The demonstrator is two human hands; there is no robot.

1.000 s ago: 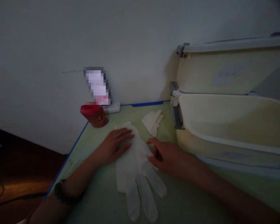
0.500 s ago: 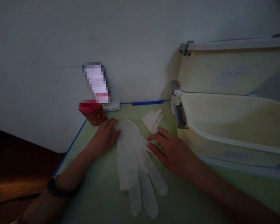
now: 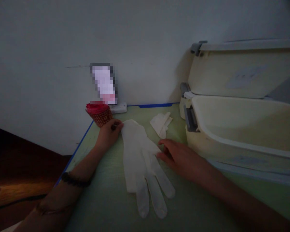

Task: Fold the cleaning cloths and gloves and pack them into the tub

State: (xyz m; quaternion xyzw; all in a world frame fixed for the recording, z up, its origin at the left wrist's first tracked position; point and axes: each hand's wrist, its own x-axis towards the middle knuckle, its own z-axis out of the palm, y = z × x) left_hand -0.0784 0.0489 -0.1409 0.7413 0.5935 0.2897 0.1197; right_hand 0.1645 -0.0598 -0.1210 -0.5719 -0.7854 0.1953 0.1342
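Note:
A white rubber glove (image 3: 140, 161) lies flat on the pale green table (image 3: 106, 199), cuff toward the wall, fingers pointing toward me. My left hand (image 3: 108, 133) is closed at the cuff's left corner, its fingertips pinching the edge. My right hand (image 3: 178, 158) rests on the table at the glove's right side, its fingers curled and touching the thumb part of the glove. A second white glove (image 3: 161, 124) lies crumpled farther back near the wall.
A red patterned cup (image 3: 98, 113) stands at the table's back left corner, beside a small white stand holding a blurred card (image 3: 105, 83). A large cream plastic box (image 3: 243, 129) with its lid raised fills the right side. The table's blue-taped left edge (image 3: 74, 151) drops to a dark floor.
My left hand slid off the glove's palm up to the cuff corner and closed on it. My right hand drew back slightly to the glove's right edge. The glove now lies flatter and straighter.

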